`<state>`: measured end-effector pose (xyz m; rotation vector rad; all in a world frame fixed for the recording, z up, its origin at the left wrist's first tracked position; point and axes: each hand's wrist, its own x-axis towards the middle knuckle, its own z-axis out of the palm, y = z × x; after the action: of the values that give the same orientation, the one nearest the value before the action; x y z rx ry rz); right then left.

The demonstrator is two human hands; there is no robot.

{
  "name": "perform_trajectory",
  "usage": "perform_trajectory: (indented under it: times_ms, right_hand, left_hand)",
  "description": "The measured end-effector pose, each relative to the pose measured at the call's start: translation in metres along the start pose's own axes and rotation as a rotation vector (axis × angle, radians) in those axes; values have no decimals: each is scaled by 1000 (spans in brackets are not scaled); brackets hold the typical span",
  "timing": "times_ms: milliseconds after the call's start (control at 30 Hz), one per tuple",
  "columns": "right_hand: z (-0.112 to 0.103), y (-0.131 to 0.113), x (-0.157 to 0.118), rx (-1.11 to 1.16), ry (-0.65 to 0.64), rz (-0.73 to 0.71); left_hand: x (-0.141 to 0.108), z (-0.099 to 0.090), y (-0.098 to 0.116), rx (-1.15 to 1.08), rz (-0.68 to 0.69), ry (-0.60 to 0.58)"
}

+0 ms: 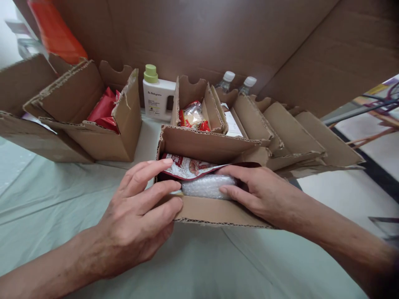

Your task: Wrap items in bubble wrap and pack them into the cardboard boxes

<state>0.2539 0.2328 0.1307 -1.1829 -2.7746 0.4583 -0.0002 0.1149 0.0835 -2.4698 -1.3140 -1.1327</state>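
Note:
An open cardboard box (218,211) stands in front of me with a dark red printed food packet (193,165) inside. In front of the packet lies a bundle in clear bubble wrap (204,186); what it wraps cannot be made out. My right hand (264,193) reaches in from the right and grips the bundle's right end, thumb on the wrap and index finger at the packet's edge. Its other fingers are hidden. With fingers spread, my left hand (140,211) rests at the box's left end, fingertips by the packet and the near wall.
Behind stand a box (127,124) with a red bag (104,110), a white bottle with green cap (157,97), and a box holding a snack packet (193,116). Two clear bottles (247,85) stand farther back. More narrow boxes (293,128) line the right. Tall cardboard (187,37) closes the back.

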Motion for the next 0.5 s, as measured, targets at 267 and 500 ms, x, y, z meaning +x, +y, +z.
perform_trajectory:
  times_ms: [267, 500]
  right_hand:
    - [10, 2, 22, -261, -166, -81]
    - [-27, -8, -38, -388, 280, -28]
  left_hand:
    - [-3, 3, 1, -24, -35, -8]
    - [-18, -2, 5, 21, -126, 158]
